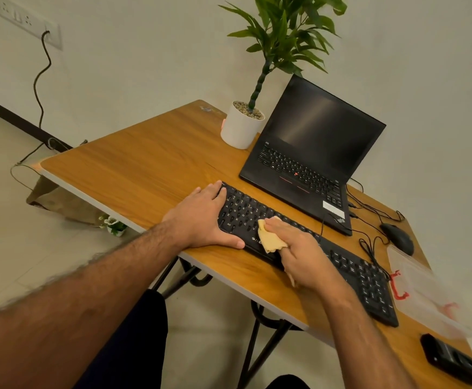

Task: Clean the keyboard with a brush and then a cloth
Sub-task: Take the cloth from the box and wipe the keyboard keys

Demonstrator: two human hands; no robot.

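Black plastic, the keyboard [308,248] lies along the near edge of the wooden table [133,164], its long axis running from the far left, under the left hand [205,217], to the near right, past the right hand [299,254]. A pale yellow cloth [270,238] is bunched under the right hand's fingers and pressed on the keys near the keyboard's left-middle; the hand is closed down over it, thumb side toward the person. The left hand lies flat and spread across the keyboard's left end, thumb along its near edge, holding nothing, and seems to pin the board in place.

By my reading the cloth stage is under way. The longest unwiped stretch lies to the right of the right hand, toward the number pad, so the next strokes likely follow the long axis that way; the right hand is the nearer one.

Beyond the hands stand an open laptop [313,153] and a potted plant [243,124]; a mouse [397,237] sits further right. No brush is visible.
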